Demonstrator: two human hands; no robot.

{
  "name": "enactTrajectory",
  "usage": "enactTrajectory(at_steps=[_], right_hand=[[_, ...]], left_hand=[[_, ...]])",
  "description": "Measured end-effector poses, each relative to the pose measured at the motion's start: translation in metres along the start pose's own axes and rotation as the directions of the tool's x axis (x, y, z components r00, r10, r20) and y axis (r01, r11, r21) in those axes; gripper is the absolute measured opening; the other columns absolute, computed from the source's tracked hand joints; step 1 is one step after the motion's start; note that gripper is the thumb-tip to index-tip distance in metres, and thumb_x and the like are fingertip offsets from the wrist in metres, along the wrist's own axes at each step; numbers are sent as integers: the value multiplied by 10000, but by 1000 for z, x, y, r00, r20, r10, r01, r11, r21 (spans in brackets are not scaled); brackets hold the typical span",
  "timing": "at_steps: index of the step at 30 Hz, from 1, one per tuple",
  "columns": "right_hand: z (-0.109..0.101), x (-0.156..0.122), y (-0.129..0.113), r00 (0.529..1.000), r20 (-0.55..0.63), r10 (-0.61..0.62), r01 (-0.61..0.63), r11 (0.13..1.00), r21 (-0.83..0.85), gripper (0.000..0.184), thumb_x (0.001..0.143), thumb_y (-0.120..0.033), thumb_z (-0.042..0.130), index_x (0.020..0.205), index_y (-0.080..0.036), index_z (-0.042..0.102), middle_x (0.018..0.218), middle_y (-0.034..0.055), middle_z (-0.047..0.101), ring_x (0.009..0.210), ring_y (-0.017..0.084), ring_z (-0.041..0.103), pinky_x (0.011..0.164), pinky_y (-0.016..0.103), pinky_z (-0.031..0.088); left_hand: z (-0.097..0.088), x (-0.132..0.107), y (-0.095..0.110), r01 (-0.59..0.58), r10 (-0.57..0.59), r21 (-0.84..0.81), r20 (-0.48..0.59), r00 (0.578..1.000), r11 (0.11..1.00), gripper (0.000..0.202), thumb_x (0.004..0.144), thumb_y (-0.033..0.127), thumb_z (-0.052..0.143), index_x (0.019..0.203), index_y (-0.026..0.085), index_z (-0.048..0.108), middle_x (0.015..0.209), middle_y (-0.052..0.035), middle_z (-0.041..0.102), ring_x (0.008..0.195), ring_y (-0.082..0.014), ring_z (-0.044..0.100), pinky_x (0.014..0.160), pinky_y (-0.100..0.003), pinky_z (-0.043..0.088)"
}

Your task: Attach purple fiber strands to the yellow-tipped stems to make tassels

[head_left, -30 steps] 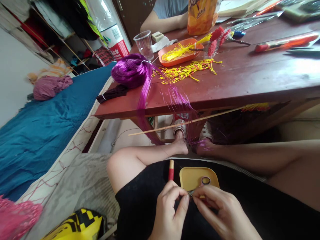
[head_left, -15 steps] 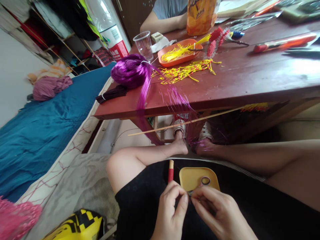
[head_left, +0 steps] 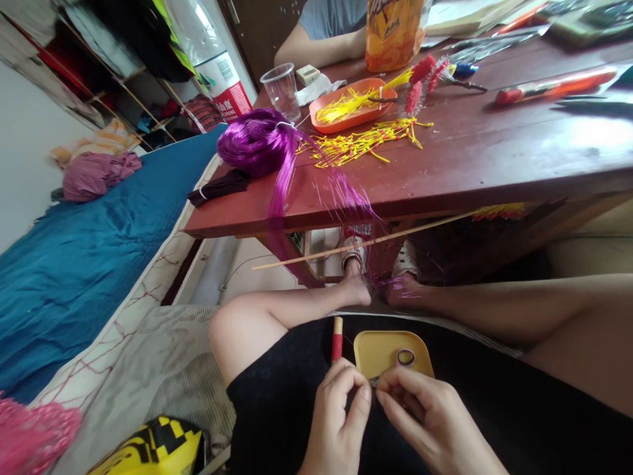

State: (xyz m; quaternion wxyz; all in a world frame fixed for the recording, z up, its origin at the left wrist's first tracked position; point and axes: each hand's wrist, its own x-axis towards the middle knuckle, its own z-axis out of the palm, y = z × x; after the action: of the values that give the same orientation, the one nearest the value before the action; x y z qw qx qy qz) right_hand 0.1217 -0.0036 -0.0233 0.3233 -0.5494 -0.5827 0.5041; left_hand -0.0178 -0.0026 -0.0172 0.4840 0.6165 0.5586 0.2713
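Over the lap, my left hand point(head_left: 339, 406) is closed in a pinch of thumb and forefinger. Close beside it, my right hand point(head_left: 429, 408) is pinched shut as well, its fingertips almost meeting the left ones. Whatever lies between the fingertips is too small to make out. Just past my left knuckles a red stick with a bare wooden end point(head_left: 337, 340) points away from me. Beyond both hands a small yellow tray point(head_left: 372, 344) rests on the dark cloth point(head_left: 277, 389). In it shows a pinkish ring point(head_left: 405, 357), like a scissor handle; its rest is hidden behind my right hand.
A red table point(head_left: 455, 155) stands ahead, with a purple fibre bundle point(head_left: 252, 142), yellow stems point(head_left: 366, 144) and an orange tray point(head_left: 324, 125). A thin stick point(head_left: 316, 254) crosses below its edge. Another person's arm point(head_left: 321, 49) rests at the far side. A bed point(head_left: 99, 224) is left.
The whole view has shifted very slightly. Both hands keep the same pinched pose over the lap, and no object has visibly moved.
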Motion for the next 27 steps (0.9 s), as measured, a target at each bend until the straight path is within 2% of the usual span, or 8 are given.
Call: enactTrajectory(at_steps=[6, 13, 17, 22, 27], right_hand=[[0, -1, -1, 1000, -27, 3, -4, 999, -37, 217, 814, -299, 447, 639, -192, 517, 540, -31, 442, 471, 112, 375, 453, 220, 304], [4, 0, 2, 996, 46, 79, -87, 973, 212, 229, 811, -336, 463, 647, -185, 513, 567, -13, 504, 518, 124, 446, 499, 212, 375], [4, 0, 4, 996, 47, 82, -91, 969, 228, 227, 811, -334, 474, 662, -174, 534, 578, -7, 519, 526, 126, 455, 512, 215, 387], [-1, 1, 5, 990, 106, 92, -118, 955, 274, 222, 817, -345, 484, 690, -170, 533, 615, -2, 511, 562, 130, 459, 533, 215, 409], [-2, 3, 3, 989, 118, 90, -123, 944, 308, 228, 819, -347, 482, 684, -169, 527, 605, -9, 500, 559, 123, 450, 525, 204, 404]], left_hand=[[0, 1, 1, 34, -35, -41, -15, 999, 999, 234, 891, 283, 389, 687, 184, 449, 713, -6, 443, 688, -147, 467, 647, -237, 369], [2, 1, 1, 65, -63, -98, 16, 998, 993, 261, 894, 321, 371, 677, 188, 424, 707, -4, 416, 684, -149, 441, 652, -246, 363], [3, 1, 0, 85, -82, -143, 20, 996, 986, 264, 888, 331, 387, 668, 189, 420, 701, -1, 414, 682, -147, 431, 648, -244, 358], [2, 1, 0, 130, -134, -212, -4, 991, 969, 248, 880, 324, 413, 678, 185, 447, 702, 0, 425, 689, -145, 422, 665, -246, 354], [1, 1, 1, 130, -131, -236, 12, 991, 963, 261, 878, 340, 420, 671, 183, 451, 692, 2, 423, 682, -145, 416, 660, -247, 353]])
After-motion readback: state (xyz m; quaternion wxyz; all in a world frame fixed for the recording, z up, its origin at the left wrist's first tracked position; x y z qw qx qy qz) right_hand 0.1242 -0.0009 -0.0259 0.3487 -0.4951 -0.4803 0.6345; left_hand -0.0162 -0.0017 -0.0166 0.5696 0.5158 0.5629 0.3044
